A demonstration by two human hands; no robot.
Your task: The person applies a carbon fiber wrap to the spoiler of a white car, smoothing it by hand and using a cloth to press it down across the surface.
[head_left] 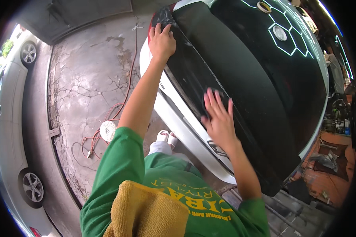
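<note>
Nearer, the right hand (220, 123), motion-blurred, spreads its fingers over the dark strip (190, 74). The strip runs under and between both hands along the white car's (241, 71) rear; farther off, the left hand (162, 43) rests fingers parted, grasping nothing.

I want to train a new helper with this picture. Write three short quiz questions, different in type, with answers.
1. Which colour is the towel? A green, B mustard, C white.
2. True or false: the left hand is holding the towel.
3. Fill in: the reddish cord lies on the cracked ____.

Key: 1. B. 2. False; it rests on the dark panel. 3. Floor.
</note>
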